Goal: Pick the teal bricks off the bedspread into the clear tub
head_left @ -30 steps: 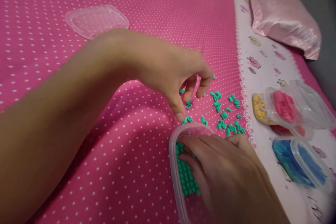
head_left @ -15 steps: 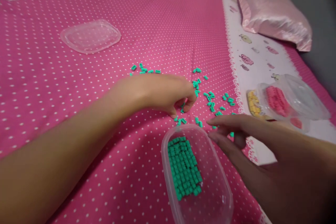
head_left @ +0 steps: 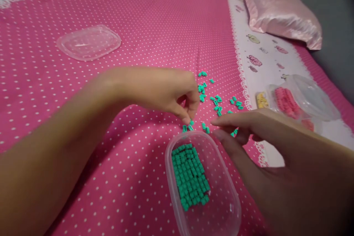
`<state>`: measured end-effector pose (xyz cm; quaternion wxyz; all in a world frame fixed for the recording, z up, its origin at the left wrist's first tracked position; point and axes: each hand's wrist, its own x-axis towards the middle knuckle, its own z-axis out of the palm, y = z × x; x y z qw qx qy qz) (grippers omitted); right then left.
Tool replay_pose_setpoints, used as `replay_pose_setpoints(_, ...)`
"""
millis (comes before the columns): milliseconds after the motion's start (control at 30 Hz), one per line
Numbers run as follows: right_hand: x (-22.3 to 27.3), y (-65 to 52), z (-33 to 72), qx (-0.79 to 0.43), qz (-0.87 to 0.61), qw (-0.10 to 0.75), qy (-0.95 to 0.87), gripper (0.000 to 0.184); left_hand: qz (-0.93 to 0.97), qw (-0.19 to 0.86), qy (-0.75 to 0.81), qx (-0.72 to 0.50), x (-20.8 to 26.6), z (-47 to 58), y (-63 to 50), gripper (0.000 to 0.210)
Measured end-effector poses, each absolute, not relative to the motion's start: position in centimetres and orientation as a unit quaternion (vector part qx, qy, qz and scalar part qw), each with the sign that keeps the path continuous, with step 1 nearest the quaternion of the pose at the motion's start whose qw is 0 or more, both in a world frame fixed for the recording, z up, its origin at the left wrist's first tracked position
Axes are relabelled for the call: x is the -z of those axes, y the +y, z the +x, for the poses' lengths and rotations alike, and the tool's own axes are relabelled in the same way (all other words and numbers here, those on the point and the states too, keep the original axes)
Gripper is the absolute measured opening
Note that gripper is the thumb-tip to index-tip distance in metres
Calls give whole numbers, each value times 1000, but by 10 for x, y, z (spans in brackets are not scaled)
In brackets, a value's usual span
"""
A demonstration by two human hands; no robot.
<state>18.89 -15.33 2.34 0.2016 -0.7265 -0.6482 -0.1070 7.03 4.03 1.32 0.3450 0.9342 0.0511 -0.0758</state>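
My left hand (head_left: 168,92) reaches over the bedspread just beyond the clear plastic container (head_left: 170,177). Its thumb and forefinger are pinched on a small green toy brick (head_left: 191,122). Inside the container, rows of green bricks (head_left: 190,177) lie packed together against its left side. My right hand (head_left: 265,147) hovers by the container's right rim, thumb and forefinger slightly apart, with nothing visible between them. Close to its fingertips lie a few loose green bricks (head_left: 205,128). More loose bricks (head_left: 217,101) are scattered farther off, some hidden by my hands.
A clear lid (head_left: 90,42) lies flat at the upper left on the pink dotted bedspread (head_left: 143,18). To the right are a container with pink bricks (head_left: 287,101), some yellow bricks (head_left: 261,99) and another clear lid (head_left: 312,96). A satin pillow (head_left: 279,11) rests at the back right.
My left hand has come slightly nearer, closing its fingertips on a green brick by the container's far rim. My right hand keeps nearly the same pose. The whole view has shifted a little.
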Motion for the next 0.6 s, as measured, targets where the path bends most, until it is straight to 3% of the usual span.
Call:
replay_pose_setpoints(267, -22, -152, 184, 85, -678, 183, -707, 13, 884, 460, -5, 85, -25, 66, 37, 12)
replay_pose_setpoints(600, -18, -158, 187, 41, -661, 199, -722, 20, 896, 433, -10, 94, -19, 70, 31, 9)
